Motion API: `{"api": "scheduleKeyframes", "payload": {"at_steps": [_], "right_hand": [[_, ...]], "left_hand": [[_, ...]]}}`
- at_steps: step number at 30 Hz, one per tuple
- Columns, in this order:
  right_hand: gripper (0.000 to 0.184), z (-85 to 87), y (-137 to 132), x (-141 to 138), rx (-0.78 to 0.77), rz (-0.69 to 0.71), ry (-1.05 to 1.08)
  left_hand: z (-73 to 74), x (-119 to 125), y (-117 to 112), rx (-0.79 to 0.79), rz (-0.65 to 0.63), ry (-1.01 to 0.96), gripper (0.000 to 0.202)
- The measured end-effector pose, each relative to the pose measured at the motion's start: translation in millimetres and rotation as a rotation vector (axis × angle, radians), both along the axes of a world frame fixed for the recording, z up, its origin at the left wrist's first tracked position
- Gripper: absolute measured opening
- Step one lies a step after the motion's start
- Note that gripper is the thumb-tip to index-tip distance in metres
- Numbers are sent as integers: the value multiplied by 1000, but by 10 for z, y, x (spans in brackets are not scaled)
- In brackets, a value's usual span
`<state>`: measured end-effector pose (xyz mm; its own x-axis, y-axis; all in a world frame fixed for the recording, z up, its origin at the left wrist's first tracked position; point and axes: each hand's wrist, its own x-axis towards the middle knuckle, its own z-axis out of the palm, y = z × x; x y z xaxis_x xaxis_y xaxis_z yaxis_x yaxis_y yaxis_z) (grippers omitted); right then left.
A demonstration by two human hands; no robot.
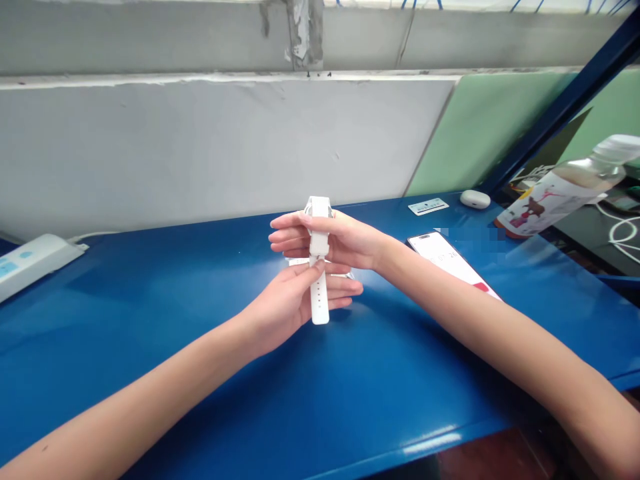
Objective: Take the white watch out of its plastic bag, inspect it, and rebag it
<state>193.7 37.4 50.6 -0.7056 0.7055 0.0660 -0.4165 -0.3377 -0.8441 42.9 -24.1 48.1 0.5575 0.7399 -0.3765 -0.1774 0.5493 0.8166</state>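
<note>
A white watch strap point(320, 303) with a row of small holes hangs upright between my hands, above the blue table. My left hand point(285, 300) pinches it around the middle, thumb in front and fingers behind. Higher up, my right hand point(345, 237) grips the upper part, its thumb across the front and its other fingers stretched out to the left behind it. At the top the white band bends over into a loop; whether a watch case is there I cannot tell. Behind my hands, a pale object on the table is mostly hidden.
On the blue table point(240, 400), a phone point(440, 257) with a lit screen lies beside my right forearm. Behind it are a small card point(428, 207) and a white earbud case point(475, 199). A bottle point(560, 190) stands at the right, a white power strip point(37, 263) at the left.
</note>
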Motion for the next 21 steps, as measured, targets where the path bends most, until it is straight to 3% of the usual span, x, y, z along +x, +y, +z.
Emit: {"api": "scheduleKeyframes", "payload": {"at_steps": [9, 13, 15, 18, 21], "right_hand": [[25, -8, -7, -24, -82, 67, 44], [23, -4, -18, -30, -68, 97, 21], [22, 5, -2, -28, -82, 16, 32], [20, 27, 54, -5, -157, -215, 61], [41, 55, 106, 27, -237, -361, 91]], "left_hand": [[-110, -66, -4, 63, -247, -114, 30], [-146, -87, -16, 63, -285, -128, 32], [-146, -79, -38, 36, -308, -131, 35], [-121, -66, -89, 26, -439, -122, 48], [-97, -67, -133, 64, -543, -133, 65]]}}
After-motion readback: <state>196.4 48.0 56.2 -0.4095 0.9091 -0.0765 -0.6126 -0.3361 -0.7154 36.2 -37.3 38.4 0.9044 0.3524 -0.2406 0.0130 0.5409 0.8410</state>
